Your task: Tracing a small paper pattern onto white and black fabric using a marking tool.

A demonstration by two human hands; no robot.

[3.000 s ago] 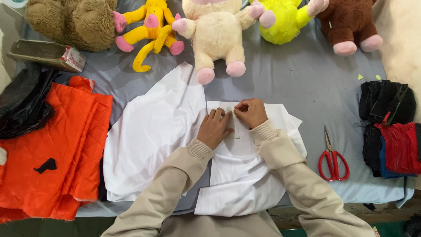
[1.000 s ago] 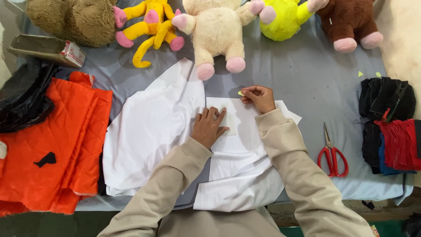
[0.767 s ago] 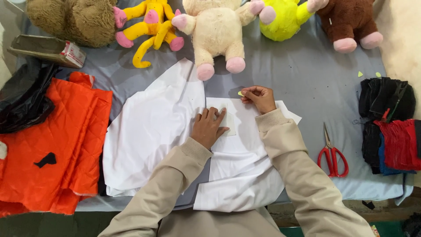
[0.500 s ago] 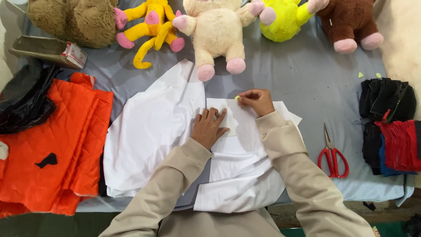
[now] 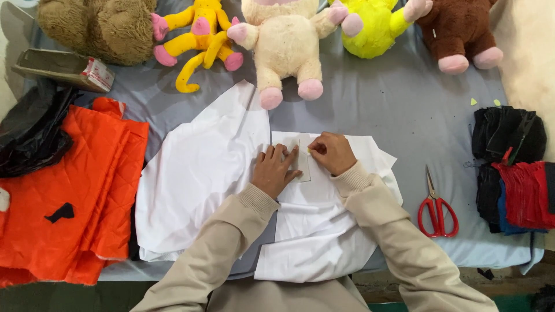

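The small pale template (image 5: 303, 162) lies flat on the white cloth (image 5: 324, 231) near the middle of the bench (image 5: 404, 110), and I judge the step in hand to be tracing around it. My left hand (image 5: 276, 172) lies on the template from its 9 o'clock side, fingers (image 5: 281, 155) spread and flat, holding nothing, only pressing down. My right hand (image 5: 332, 152) sits at 3 o'clock of the template, fingers pinched shut on something small and yellowish, probably chalk (image 5: 309, 151); it is too small for me to say for sure.

To do this well I would keep the left palm's weight even so the template cannot creep, and run the marker tight against its edge at a steady angle. The cloth beneath should lie smooth; a wrinkle under the template would bend the line. I would turn my wrist at the corners and leave the holding hand where it is.

A second white piece (image 5: 196, 185) overlaps at 9 o'clock, so I would watch that I mark only the top layer. Farther out, red scissors (image 5: 437, 208) lie at 3 o'clock, with a stack of black and red cloth (image 5: 514, 167) beyond. Orange quilted fabric (image 5: 69, 196) lies at 9 o'clock, and a row of soft toys (image 5: 286, 46) sits at 12 o'clock, all well apart from the work.
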